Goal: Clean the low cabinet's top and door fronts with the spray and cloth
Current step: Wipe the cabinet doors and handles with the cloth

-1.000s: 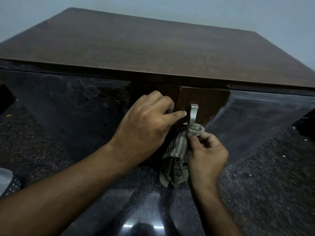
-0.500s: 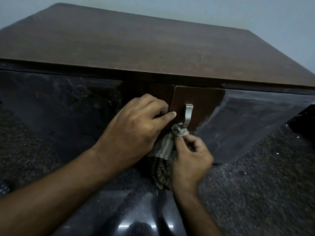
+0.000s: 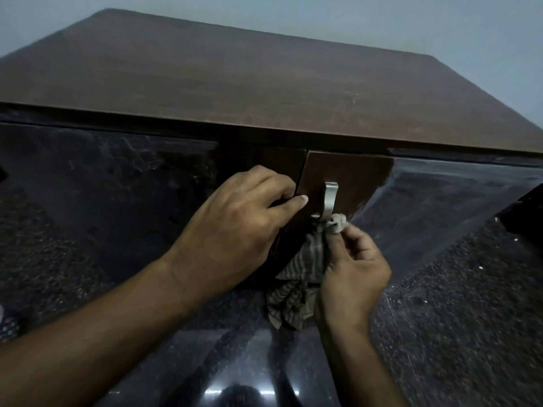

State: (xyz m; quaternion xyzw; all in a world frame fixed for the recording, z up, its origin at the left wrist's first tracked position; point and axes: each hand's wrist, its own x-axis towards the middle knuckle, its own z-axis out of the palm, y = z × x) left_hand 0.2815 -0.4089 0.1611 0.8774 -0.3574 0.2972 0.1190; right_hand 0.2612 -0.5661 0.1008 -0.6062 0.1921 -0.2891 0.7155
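Note:
The low cabinet has a brown wooden top and glossy dark door fronts. A silver handle stands on the right door near the centre seam. My right hand pinches a striped grey cloth and presses its bunched end against the handle's lower end; the rest of the cloth hangs down. My left hand is curled over the left door's inner edge at the seam, thumb pointing at the handle. No spray bottle is in view.
Dark speckled floor lies in front of and beside the cabinet and reflects a light at the bottom. A pale wall rises behind the top. A dark object sits at the right edge.
My right hand has moved the cloth's bunched end from under the handle's left side to its right side. My left hand has stayed on the door edge.

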